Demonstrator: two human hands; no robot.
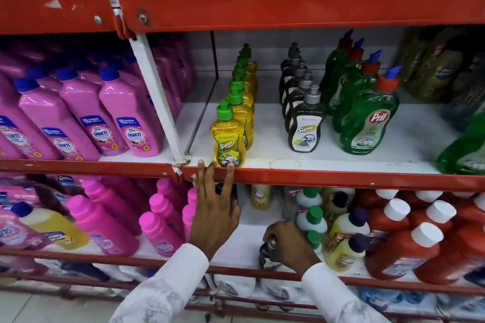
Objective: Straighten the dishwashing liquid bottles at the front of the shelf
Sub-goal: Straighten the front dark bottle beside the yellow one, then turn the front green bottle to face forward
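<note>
A yellow dishwashing liquid bottle [228, 139] with a green cap stands upright at the front of the middle shelf, heading a row of like bottles. To its right stand a row of dark bottles [305, 126] with grey caps and a row of green bottles [366, 123] with red and blue caps. My left hand [214, 207] reaches up with fingers spread, the fingertips on the red shelf edge [328, 176] and touching the yellow bottle's base. My right hand [286, 241] is lower, closed over the top of a dark bottle with a grey cap [266, 253] on the shelf below.
Pink bottles [128, 113] with blue caps fill the left bay behind a white upright post [157, 97]. The lower shelf holds pink, yellow and red-brown bottles [401, 244] crowded together. A red shelf [288, 2] hangs close overhead. White floor tiles show at the bottom.
</note>
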